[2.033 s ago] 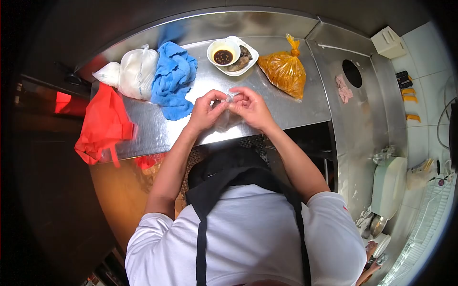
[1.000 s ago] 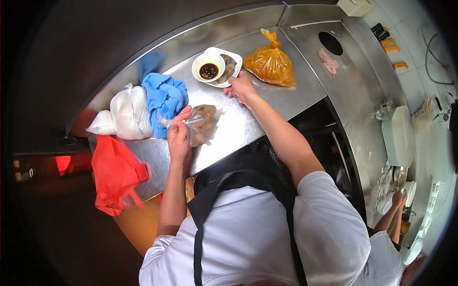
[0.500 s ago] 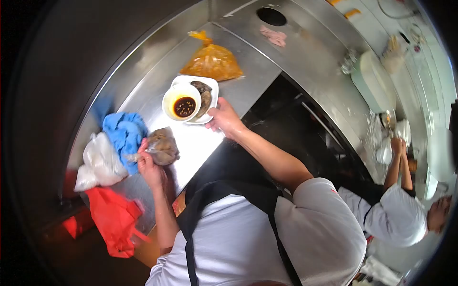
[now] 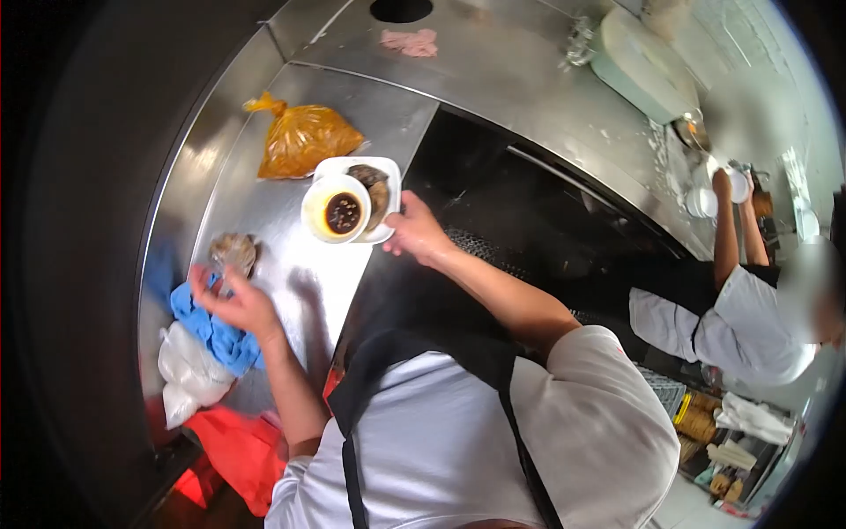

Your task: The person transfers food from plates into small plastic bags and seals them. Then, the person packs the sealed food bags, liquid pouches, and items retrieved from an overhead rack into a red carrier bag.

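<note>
My right hand (image 4: 419, 231) grips the edge of a white plate (image 4: 393, 173). On the plate are dark brown pieces of food (image 4: 374, 187) and a white bowl (image 4: 314, 212) with dark sauce (image 4: 342, 213) and small bits in it. My left hand (image 4: 236, 304) has its fingers apart, just short of a clear plastic bag of brownish food (image 4: 234, 250) that sits by the counter's wall. Under and beside that hand lies a crumpled blue cloth (image 4: 220, 339).
A tied bag of orange-yellow food (image 4: 308, 139) lies on the steel counter (image 4: 388, 106). White plastic bag (image 4: 192, 370) and red bag (image 4: 242, 454) lie at left. Pink cloth (image 4: 410, 42) sits near a round hole (image 4: 401, 9). A co-worker (image 4: 749, 309) handles white dishes at right.
My left hand has carried the bag of brownish food toward the wall and let go of it. The plate stays in my right hand. The view has turned.
</note>
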Demonstrator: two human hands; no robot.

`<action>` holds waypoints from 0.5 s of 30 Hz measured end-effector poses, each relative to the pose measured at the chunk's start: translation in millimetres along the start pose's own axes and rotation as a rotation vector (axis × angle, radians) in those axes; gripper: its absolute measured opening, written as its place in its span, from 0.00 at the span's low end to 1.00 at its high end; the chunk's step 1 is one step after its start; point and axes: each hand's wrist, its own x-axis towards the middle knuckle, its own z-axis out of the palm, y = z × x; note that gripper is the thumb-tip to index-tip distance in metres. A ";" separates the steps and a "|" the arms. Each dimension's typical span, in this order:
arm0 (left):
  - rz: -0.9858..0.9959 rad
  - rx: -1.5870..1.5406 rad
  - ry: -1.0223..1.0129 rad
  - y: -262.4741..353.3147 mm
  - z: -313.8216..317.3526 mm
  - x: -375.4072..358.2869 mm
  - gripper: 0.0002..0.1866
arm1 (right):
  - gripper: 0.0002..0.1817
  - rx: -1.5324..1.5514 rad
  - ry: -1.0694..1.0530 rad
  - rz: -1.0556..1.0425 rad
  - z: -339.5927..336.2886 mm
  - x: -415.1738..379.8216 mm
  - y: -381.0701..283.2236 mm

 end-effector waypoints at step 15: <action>0.040 0.234 -0.865 31.6 100.4 -8.8 0.07 | 0.15 0.025 -0.029 0.028 -12.8 5.9 -8.3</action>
